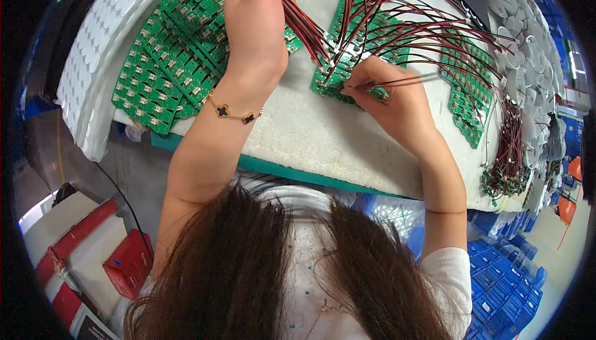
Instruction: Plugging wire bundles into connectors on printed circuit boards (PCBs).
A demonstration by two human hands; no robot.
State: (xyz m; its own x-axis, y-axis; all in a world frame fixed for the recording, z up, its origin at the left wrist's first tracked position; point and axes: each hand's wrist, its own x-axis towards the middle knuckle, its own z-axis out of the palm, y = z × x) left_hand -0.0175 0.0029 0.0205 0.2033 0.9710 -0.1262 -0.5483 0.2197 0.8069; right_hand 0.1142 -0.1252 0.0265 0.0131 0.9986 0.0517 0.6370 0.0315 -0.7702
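Observation:
My left hand (257, 33) is closed round a bundle of red and black wires (302, 25) with small white plugs at their ends. The bundle slants down toward a green circuit board panel (324, 79) in the middle of the table. At the near edge of that panel, my right hand (394, 98) pinches the end of a red and black wire (406, 80) with thumb and fingers. The fingertips touch the board, and the plug is mostly hidden by them. Many other wires (428, 26) fan out to the right from the panel's far rows.
Green board panels (146, 92) lie stacked to the left, and another panel (469, 92) lies to the right. Wired small boards (506, 172) are heaped at the right table edge. White padded sheeting (102, 48) borders the left. Blue crates (503, 284) and a red bin (127, 265) stand below.

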